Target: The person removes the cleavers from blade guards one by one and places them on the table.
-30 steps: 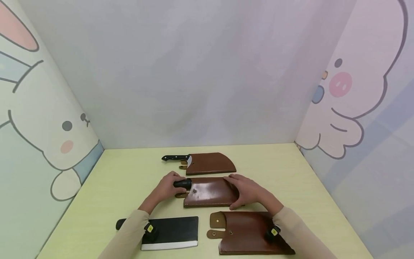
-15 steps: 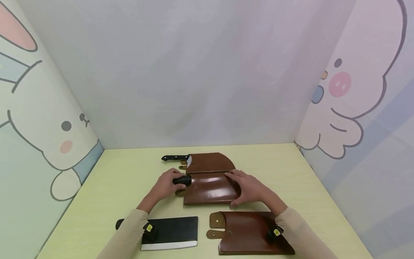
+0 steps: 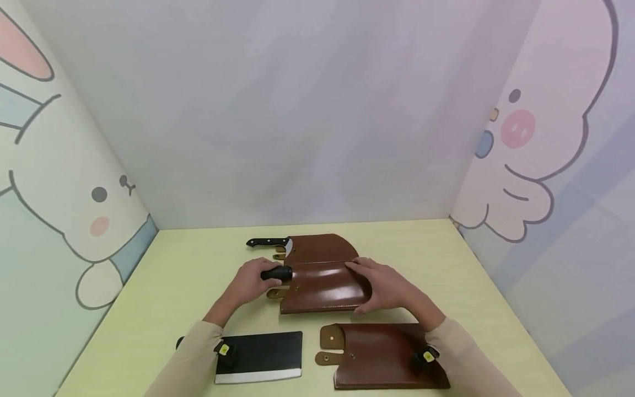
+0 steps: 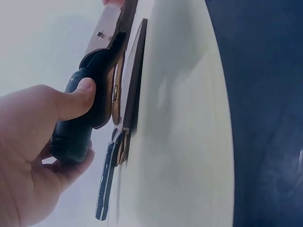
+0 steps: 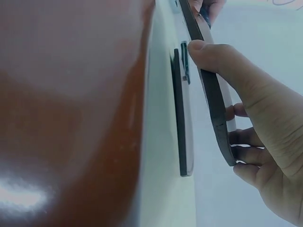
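Glossy sheathed knife (image 3: 322,288) shifting toward 12 o'clock, hovering above tabletop (image 3: 421,242); left hand (image 3: 250,282) gripping handle (image 3: 278,273) at 9 o'clock, right hand (image 3: 386,284) pinching opposite end at 3 (keeping both level probably steadying it best).

3 sheaths (image 3: 322,286) are brown, 3 handles (image 3: 284,273) black, the bare blade (image 3: 273,354) black and silver, the table (image 3: 168,281) pale yellow.

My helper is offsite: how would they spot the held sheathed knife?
At the yellow table, look between the rear knife and the bare front blade. There, the left hand grips the black handle, the right hand the brown sheath. Unlike the rear knife's slim, riveted handle, this one is thick and plain.
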Available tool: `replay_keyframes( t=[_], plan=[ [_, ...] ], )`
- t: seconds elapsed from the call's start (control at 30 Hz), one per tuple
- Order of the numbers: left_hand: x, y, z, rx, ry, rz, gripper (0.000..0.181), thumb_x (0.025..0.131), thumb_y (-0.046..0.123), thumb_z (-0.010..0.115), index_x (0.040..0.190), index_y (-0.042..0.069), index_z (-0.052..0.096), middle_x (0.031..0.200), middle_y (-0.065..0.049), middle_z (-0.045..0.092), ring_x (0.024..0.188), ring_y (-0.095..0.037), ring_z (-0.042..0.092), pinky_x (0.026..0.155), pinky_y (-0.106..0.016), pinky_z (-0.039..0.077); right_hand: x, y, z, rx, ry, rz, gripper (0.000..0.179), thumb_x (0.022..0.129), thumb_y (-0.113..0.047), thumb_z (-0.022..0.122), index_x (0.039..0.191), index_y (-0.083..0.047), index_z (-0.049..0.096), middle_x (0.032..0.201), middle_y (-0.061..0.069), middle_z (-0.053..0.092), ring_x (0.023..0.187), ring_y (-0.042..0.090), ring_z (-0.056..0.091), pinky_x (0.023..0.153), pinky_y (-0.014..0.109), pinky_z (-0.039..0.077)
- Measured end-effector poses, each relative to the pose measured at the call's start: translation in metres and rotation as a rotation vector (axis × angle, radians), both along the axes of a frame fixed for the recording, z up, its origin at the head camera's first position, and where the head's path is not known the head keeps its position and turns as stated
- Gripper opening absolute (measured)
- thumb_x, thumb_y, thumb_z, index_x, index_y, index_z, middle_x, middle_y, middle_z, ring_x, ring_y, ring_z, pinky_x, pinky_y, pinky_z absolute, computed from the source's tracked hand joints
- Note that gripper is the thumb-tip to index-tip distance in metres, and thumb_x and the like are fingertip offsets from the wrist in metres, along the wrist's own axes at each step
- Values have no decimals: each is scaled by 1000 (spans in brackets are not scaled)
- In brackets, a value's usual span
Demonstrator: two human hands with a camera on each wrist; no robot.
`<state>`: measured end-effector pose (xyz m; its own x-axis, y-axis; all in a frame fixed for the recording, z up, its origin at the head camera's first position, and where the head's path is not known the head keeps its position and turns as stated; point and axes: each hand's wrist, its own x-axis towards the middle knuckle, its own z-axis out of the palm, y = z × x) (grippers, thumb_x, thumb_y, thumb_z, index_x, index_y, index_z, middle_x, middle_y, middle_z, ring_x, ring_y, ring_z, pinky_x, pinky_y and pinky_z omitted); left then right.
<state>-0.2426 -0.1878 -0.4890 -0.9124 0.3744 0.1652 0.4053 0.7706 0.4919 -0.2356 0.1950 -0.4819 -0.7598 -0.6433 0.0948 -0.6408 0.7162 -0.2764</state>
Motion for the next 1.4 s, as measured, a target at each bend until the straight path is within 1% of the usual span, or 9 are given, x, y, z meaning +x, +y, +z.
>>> replay_keyframes(
  t=[0.3,0.43,0.57,0.7,1.0,1.17,1.4],
  plan=[
    [4,-5,7,27,48,-51,44,88,24,82,128,10,72,116,-9,74,101,-26,69,78,-40,52,4,0,8,-1,1,4,111,68,-64,87,158,-17,41,156,12,44,136,35,52,103,55,49],
    [4,-9,6,40,41,-44,44,88,23,82,128,9,72,116,-9,74,99,-24,68,77,-38,52,4,0,8,1,6,8,111,69,-64,87,158,-17,41,155,12,44,135,35,52,102,54,50],
    [3,-10,4,53,38,-31,42,88,23,82,127,11,73,116,-8,74,99,-23,68,78,-39,53,5,-1,8,-4,11,3,110,69,-62,88,158,-16,42,155,12,44,136,35,51,103,54,50],
    [3,-11,4,67,45,-34,42,89,23,82,128,11,73,117,-8,74,100,-23,69,78,-39,53,7,0,10,-6,5,-3,111,69,-61,88,158,-17,41,156,14,43,138,37,49,103,55,49],
    [5,-21,7,70,88,-26,41,86,21,84,124,11,74,114,-7,75,93,-21,70,73,-35,53,10,6,14,-31,-4,-23,111,67,-58,91,157,-16,43,157,16,42,137,38,50,102,55,50],
    [7,-23,10,69,86,-31,40,86,22,84,124,11,75,113,-7,75,90,-20,69,72,-34,52,10,8,14,-32,9,-10,111,67,-58,91,157,-16,42,157,16,42,137,37,50,102,54,50],
    [9,-27,13,75,78,-4,38,87,21,83,124,13,75,113,-6,76,91,-20,68,74,-35,52,10,10,16,-26,30,-2,111,67,-58,91,157,-14,43,155,16,44,135,36,52,102,52,51]
  ],
)
